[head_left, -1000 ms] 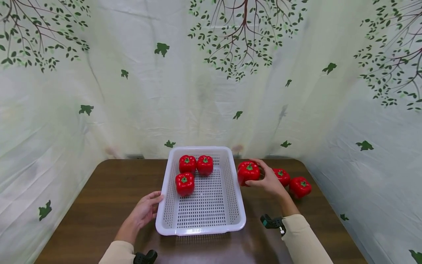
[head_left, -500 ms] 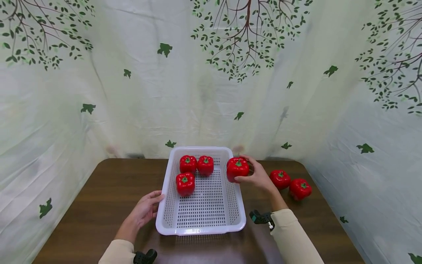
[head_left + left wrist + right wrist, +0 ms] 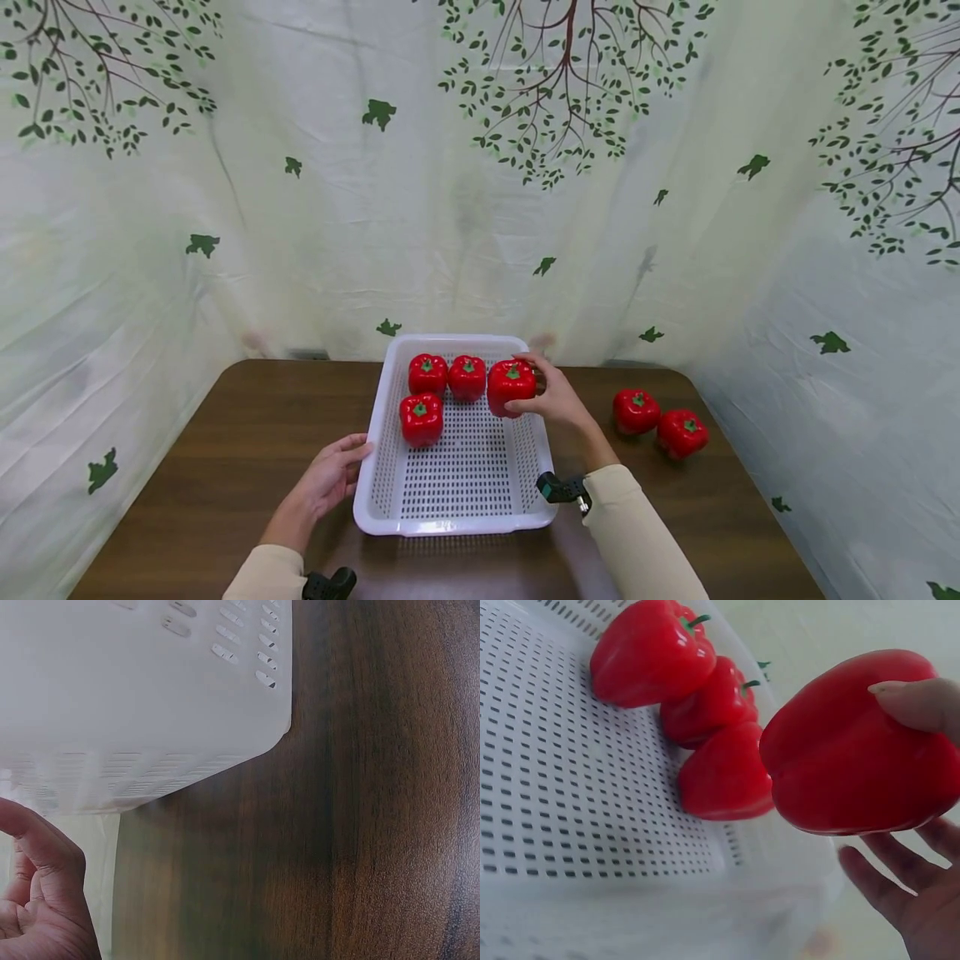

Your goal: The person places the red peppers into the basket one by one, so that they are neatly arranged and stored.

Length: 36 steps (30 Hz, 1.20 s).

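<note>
My right hand (image 3: 557, 402) holds a red bell pepper (image 3: 508, 388) over the right side of a white perforated plastic basket (image 3: 465, 523). In the right wrist view the thumb lies across that pepper (image 3: 847, 757) and the fingers reach round its other side. Three more red peppers sit in the basket: two side by side at the back, a pepper (image 3: 422, 420) in front of the left one. My left hand (image 3: 330, 475) grips the basket's left rim; in the left wrist view its curled fingers (image 3: 52, 855) are close by the basket wall (image 3: 150, 697).
Two red peppers (image 3: 637, 411) stand close together on the brown wooden table (image 3: 225, 467), right of the basket. Behind the table hangs a pale curtain (image 3: 322, 225) printed with leaves and branches. Each wrist wears a black camera mount (image 3: 561, 489).
My right hand has carried the pepper leftward from the table beside the basket to above its inside, near the back peppers. My left hand and the basket have stayed put.
</note>
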### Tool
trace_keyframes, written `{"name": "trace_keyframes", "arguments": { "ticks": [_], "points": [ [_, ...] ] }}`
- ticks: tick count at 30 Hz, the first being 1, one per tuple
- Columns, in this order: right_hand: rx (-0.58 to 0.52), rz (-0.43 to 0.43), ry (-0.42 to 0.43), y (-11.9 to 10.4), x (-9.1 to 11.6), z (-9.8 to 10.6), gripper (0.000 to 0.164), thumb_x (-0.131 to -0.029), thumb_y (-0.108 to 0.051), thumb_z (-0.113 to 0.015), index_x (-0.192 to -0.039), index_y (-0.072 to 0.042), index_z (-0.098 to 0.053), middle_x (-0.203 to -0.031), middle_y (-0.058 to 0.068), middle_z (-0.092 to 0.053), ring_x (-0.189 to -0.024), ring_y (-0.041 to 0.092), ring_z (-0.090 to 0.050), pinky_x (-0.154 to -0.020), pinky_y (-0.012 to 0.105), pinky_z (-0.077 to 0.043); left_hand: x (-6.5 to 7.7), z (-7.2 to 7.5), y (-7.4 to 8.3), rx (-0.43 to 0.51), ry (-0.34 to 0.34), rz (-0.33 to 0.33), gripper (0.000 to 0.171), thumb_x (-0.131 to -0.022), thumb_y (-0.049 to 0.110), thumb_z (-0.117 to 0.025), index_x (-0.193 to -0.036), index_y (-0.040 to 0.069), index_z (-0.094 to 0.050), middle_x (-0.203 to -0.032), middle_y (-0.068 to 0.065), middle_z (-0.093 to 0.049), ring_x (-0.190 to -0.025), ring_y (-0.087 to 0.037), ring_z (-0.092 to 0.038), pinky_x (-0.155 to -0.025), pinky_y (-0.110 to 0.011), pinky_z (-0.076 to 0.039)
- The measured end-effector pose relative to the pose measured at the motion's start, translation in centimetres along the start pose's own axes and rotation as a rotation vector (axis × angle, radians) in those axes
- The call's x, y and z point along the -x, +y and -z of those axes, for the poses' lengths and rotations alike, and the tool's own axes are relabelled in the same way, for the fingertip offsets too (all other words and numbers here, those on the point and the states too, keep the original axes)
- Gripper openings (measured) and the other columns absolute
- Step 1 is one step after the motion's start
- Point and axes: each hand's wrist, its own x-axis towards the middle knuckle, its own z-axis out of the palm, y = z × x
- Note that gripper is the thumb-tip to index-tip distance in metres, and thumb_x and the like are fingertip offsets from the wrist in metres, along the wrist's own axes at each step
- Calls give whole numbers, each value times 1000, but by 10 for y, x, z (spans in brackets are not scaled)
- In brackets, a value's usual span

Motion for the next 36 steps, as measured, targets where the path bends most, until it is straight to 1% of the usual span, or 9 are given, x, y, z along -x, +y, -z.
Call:
{"name": "trace_keyframes", "arguments": {
  "ticks": [6, 11, 16, 19, 25, 30, 33, 36],
  "points": [
    [7, -26, -22, 3, -8, -15, 79, -73, -6, -80, -141, -12, -41, -135, 16, -48, -119, 37, -48, -85, 47, -54, -1, 1, -2, -7, -3, 3, 36, -97, 24, -58, -125, 3, -49, -110, -8, -65, -99, -28, -66, -83, -43, -55],
    [-18, -58, -8, 8, -13, -28, 81, -70, -5, -81, -139, -14, -42, -134, 14, -49, -118, 36, -48, -85, 48, -54, -1, 2, -3, -12, -5, -6, 33, -97, 24, -58, -123, 4, -52, -109, -8, -66, -98, -26, -67, -83, -44, -55],
    [-50, -99, 1, 11, -16, -38, 81, -69, -5, -81, -139, -14, -41, -135, 14, -47, -120, 36, -46, -87, 48, -53, 0, 3, -1, -18, -6, -12, 33, -97, 25, -58, -122, 4, -52, -109, -8, -65, -98, -26, -66, -83, -45, -55],
    [-70, -118, 6, 11, -17, -43, 80, -69, -4, -81, -138, -14, -43, -135, 14, -47, -120, 37, -46, -87, 50, -52, 0, 2, 1, -14, -5, -14, 31, -97, 24, -58, -121, 4, -53, -108, -8, -65, -97, -26, -67, -82, -44, -55],
    [-96, -161, 17, 10, -19, -51, 79, -68, -3, -81, -136, -15, -44, -134, 12, -47, -120, 36, -46, -87, 49, -53, -1, 0, 2, 2, -13, -9, 25, -97, 21, -56, -117, 6, -54, -108, -7, -66, -97, -25, -67, -82, -41, -55],
    [-92, -202, 23, 14, -22, -57, 78, -69, -1, -81, -136, -16, -43, -134, 12, -45, -121, 36, -45, -90, 50, -51, 0, 0, 1, -5, -3, -4, 28, -97, 22, -57, -119, 5, -53, -110, -9, -65, -97, -27, -66, -82, -42, -55],
    [-79, -216, 34, 16, -24, -61, 78, -69, -1, -82, -136, -14, -44, -134, 14, -45, -120, 37, -45, -90, 52, -50, 0, 0, 1, -9, -4, -2, 31, -97, 23, -57, -121, 4, -52, -112, -10, -64, -99, -28, -66, -83, -43, -55],
    [-68, -237, 43, 17, -25, -65, 79, -67, -1, -82, -135, -15, -44, -135, 13, -46, -120, 37, -45, -89, 52, -51, -1, 0, 1, -7, -4, -2, 32, -97, 23, -58, -122, 4, -52, -113, -11, -64, -101, -29, -65, -84, -44, -55]
  ]
}}
